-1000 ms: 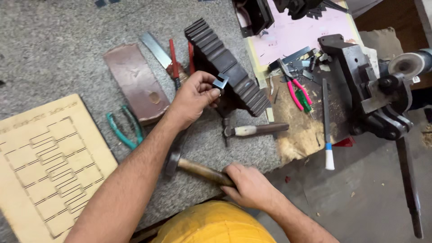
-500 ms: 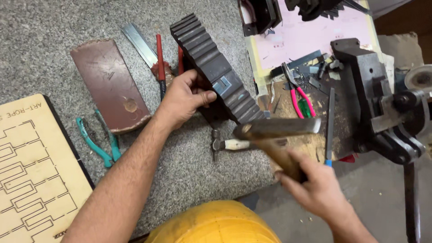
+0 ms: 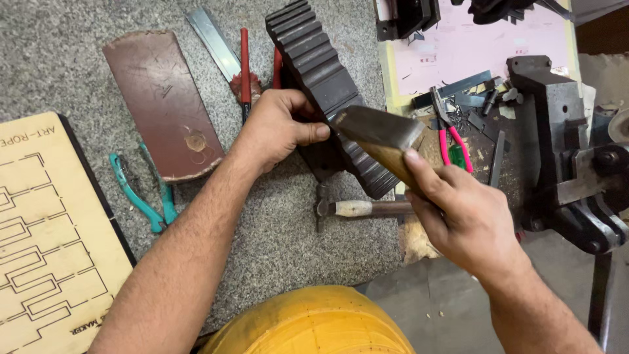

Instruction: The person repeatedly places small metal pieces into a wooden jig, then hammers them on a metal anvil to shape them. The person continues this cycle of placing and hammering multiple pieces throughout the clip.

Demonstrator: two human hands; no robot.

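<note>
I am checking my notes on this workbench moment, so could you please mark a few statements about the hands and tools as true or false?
1. The right hand grips a hammer by its wooden handle. True.
2. The left hand rests on the dark ridged block. True.
3. The teal-handled pliers are held in the left hand. False: they lie on the grey bench top, beside the brown leather piece.
4. The second hammer lies on the bench below the block. True.
5. The pink-handled pliers lie left of the leather piece. False: they lie to the right, near the dark vise.
</note>
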